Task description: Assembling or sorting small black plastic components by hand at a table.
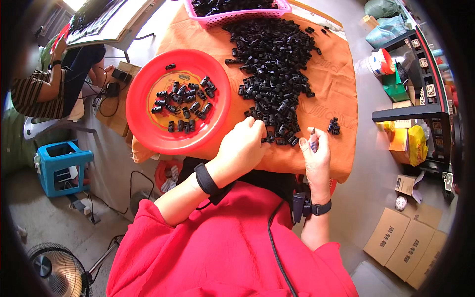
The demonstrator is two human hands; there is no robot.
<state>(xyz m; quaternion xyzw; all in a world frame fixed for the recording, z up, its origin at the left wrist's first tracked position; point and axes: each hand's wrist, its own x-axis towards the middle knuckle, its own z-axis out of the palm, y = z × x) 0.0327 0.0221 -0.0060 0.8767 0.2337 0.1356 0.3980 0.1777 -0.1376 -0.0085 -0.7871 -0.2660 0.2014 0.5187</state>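
Note:
A large heap of small black plastic cord locks (277, 74) spreads down the orange-covered table toward me. At its near left edge is my left hand (242, 148), fingers curled and pressed together. A black piece shows at their tips, but the grip is partly hidden. To the right, my right hand (317, 161) is closed in a pinch on a small, thin thing whose kind I cannot make out. Just beyond it sits a little cluster of black cord locks (334, 126). The red round tray (141, 106) at the left holds several more, loosely scattered.
A pink basket (232, 19) of black pieces stands at the table's far edge. On the left are a blue stool (64, 166), a fan (54, 270) and a seated person (44, 91) at another table. A dark shelf frame (410, 114) and cardboard boxes (405, 242) line the right.

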